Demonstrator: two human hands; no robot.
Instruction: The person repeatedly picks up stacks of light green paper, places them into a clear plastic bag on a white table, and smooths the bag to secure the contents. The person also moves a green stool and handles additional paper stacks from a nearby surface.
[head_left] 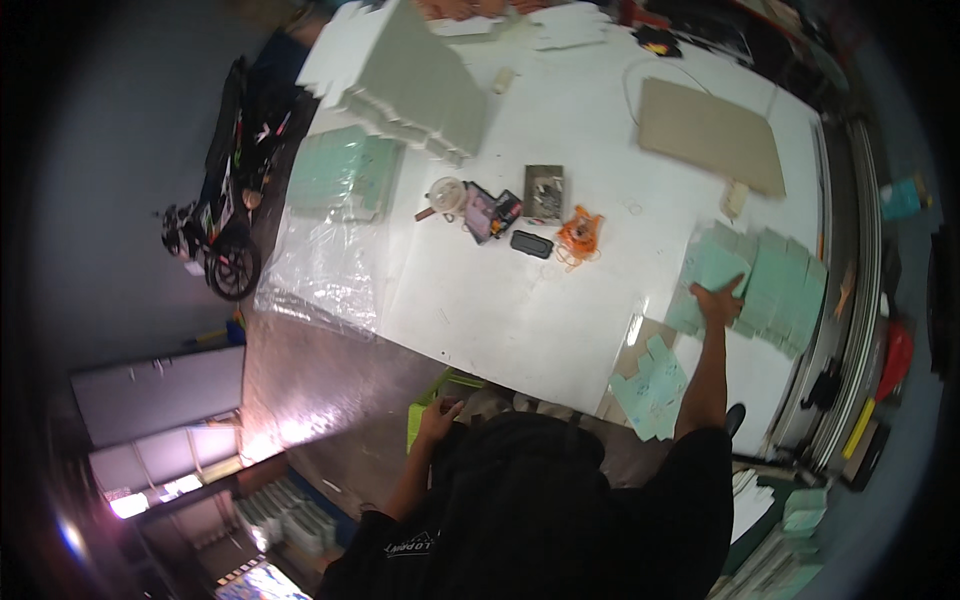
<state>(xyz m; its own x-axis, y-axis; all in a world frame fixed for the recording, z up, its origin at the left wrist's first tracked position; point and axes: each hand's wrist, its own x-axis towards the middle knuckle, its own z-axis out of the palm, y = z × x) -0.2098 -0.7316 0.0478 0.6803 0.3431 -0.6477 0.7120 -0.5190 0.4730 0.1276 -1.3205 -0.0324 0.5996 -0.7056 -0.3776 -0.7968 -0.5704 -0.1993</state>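
Note:
My right hand [717,300] reaches forward on the right side of the white table and rests on a stack of pale green die-cut card sheets [722,256]. Its thumb and fingers are spread, with nothing seen lifted in them. Against that stack, farther right, stands another green stack [785,285]. Nearer to me, a single printed green cut sheet [655,388] lies partly over a flat brown board [640,338]. My left hand [438,420] is low beside my body, above a lime green crate [415,425]. Its fingers look loosely curled, and nothing shows in them.
Tall white cut sheets [420,85] stand at the back left, beside a plastic-wrapped green stack [345,170]. Mid-table are a box of small parts [544,195], a black case [531,244] and an orange bundle [579,236]. A brown board [710,135] lies far right.

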